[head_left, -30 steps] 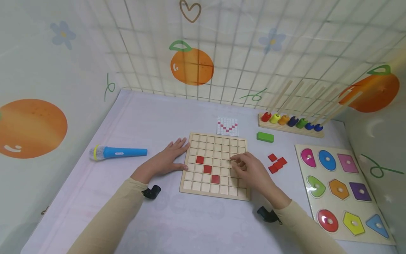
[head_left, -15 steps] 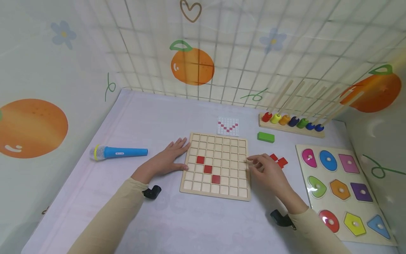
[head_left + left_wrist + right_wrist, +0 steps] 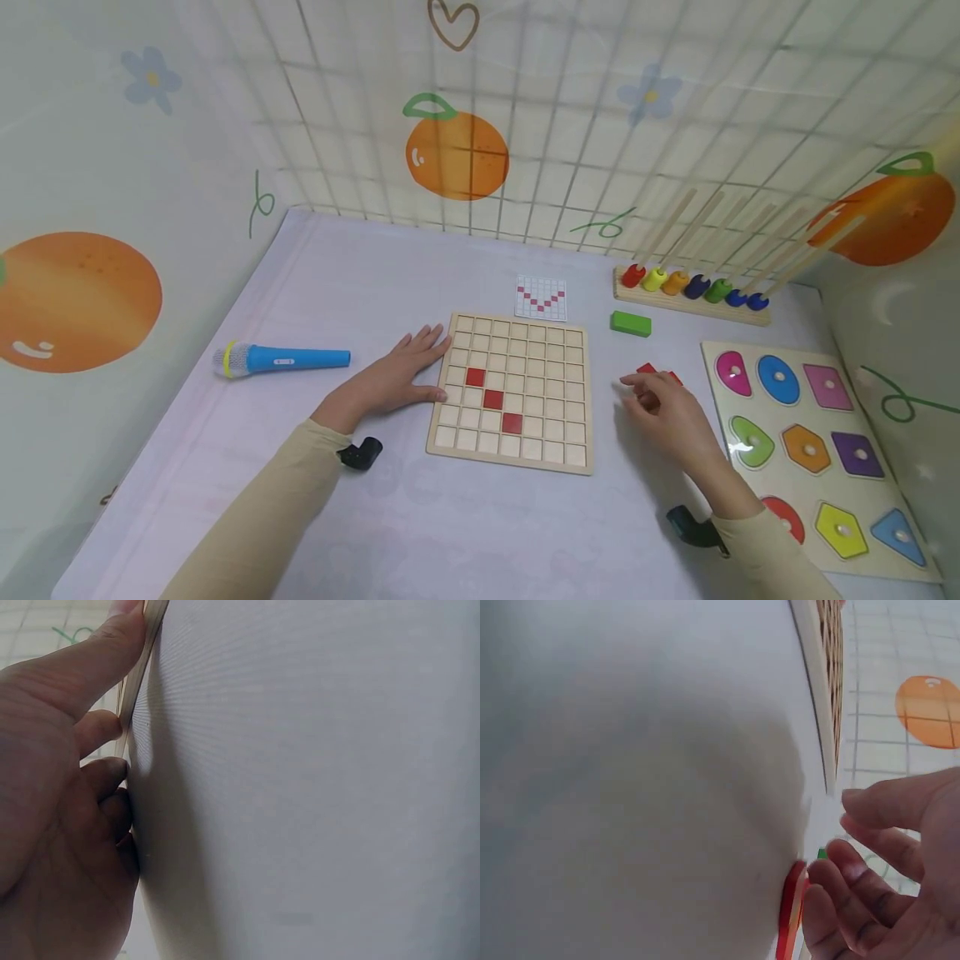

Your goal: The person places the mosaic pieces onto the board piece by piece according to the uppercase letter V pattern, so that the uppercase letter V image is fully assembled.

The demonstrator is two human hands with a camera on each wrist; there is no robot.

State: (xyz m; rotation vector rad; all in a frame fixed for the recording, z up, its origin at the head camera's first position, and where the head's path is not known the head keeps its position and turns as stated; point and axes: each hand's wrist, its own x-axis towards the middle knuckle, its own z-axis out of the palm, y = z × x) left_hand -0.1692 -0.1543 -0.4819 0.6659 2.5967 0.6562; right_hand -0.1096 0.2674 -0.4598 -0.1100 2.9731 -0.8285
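The right grip (image 3: 667,417) (a bare hand) is hovering over the surface (image 3: 450,533), its fingers loosely bent and its thumb standing apart from the index finger. It is partly hiding the loose red tiles (image 3: 675,377), which are lying just beyond it on the surface. The left grip (image 3: 393,375) is resting flat with its fingers spread, and its fingertips and thumb are touching the left edge of the grid board (image 3: 555,367).

The board is lying flat between the 2 grips, and 3 red squares (image 3: 493,400) are sitting in its cells in a diagonal line, running down toward the near side. Just beyond its far edge, a card (image 3: 541,297) is showing a V of red squares.

Farther out, a green block (image 3: 631,323) is lying near the bead rack (image 3: 690,302), whose 7 rods are leaning toward the backdrop (image 3: 352,150). On the right, a shape puzzle (image 3: 798,400) is carrying 9 knobbed pieces, and a sleeve is partly covering the red 1. A blue microphone (image 3: 292,358) is lying at the far left.
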